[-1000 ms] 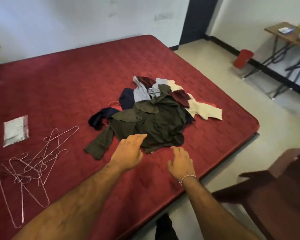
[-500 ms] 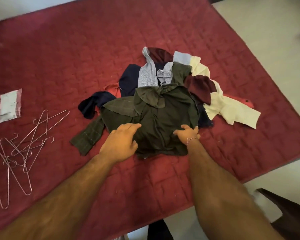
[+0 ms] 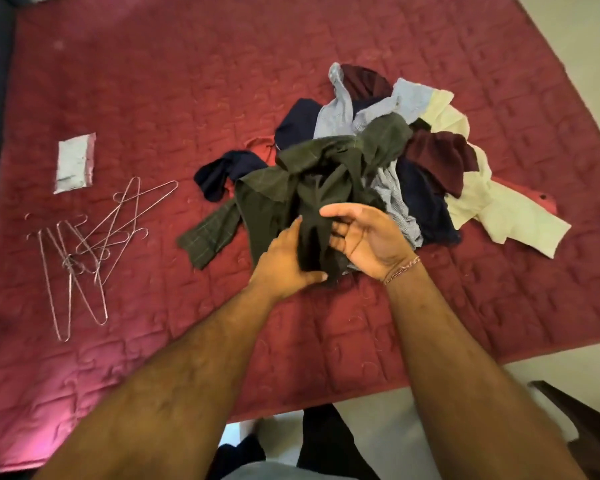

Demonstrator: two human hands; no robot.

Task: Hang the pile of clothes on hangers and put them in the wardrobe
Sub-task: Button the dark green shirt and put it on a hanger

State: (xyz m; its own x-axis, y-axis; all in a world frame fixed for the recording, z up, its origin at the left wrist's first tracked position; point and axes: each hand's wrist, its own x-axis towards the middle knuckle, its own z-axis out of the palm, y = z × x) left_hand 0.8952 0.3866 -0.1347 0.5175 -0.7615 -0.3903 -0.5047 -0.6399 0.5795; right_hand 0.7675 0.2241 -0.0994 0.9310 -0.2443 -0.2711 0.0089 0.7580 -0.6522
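Note:
A dark green checked shirt (image 3: 312, 174) lies bunched on top of the pile of clothes (image 3: 430, 157) on the red mattress (image 3: 160, 81). My left hand (image 3: 286, 259) grips the shirt's near edge between thumb and fingers. My right hand (image 3: 369, 239), palm turned up, holds the same fold from the right with its fingers tucked into the cloth. The near part of the shirt is lifted off the mattress; one sleeve (image 3: 210, 233) still trails to the left. Under it lie blue, navy, maroon and cream garments. Several wire hangers (image 3: 84, 247) lie tangled on the mattress at the left.
A small white packet (image 3: 73, 162) lies on the mattress beyond the hangers. The mattress edge runs along the bottom right, with pale floor (image 3: 413, 431) below it. A dark wooden piece of furniture (image 3: 589, 420) stands at the bottom right corner.
Both hands went from resting flat on the green shirt to gathering its near edge and raising it. The right hand turned palm up. The camera tilted down and closer.

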